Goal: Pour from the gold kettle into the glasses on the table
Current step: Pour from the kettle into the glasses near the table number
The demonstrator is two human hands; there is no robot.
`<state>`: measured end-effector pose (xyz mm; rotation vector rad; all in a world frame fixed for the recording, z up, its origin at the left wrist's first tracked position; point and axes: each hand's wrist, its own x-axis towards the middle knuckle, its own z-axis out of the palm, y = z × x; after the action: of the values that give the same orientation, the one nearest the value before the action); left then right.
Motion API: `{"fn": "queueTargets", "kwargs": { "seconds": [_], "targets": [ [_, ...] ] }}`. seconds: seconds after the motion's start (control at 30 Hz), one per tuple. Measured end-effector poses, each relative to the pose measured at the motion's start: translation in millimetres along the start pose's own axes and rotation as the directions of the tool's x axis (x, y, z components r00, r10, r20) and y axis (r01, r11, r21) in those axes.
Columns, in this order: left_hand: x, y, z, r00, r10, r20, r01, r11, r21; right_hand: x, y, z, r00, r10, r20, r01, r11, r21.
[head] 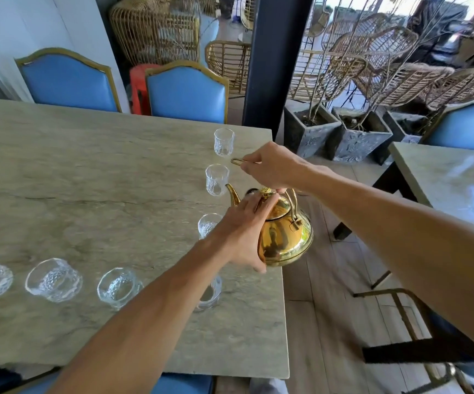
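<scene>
The gold kettle is held up at the right edge of the marble table, tilted with its curved spout toward a row of glasses. The right hand is closed around the top of the kettle's wire handle. The left hand lies flat against the kettle's side, fingers spread, with the fingertips up on the lid next to the gold knob.

Along the table's right side stand a far glass, a second glass just beside the spout tip, and a third glass partly hidden behind the left wrist. A fourth glass sits under the left forearm, mostly covered. Three squat textured glasses line the near edge to the left.

Blue chairs with gold trim stand at the far side, a dark pillar rises behind the corner, and stone planters sit on the floor beyond.
</scene>
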<state>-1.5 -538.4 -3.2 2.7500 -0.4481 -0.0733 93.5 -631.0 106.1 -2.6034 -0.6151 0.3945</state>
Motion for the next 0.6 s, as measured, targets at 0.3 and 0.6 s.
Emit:
{"fn": "queueTargets", "kwargs": {
  "seconds": [0.3,0.6],
  "targets": [
    [57,-16,1,0.981,-0.152,-0.12,0.141,0.985,-0.095,63,13,-16,0.969,-0.247,0.033,0.248,0.967,-0.064],
    [96,-29,13,0.948,-0.294,-0.123,0.269,0.945,-0.188,135,20,1,0.958,-0.266,0.11,0.284,0.935,-0.212]
  ]
}}
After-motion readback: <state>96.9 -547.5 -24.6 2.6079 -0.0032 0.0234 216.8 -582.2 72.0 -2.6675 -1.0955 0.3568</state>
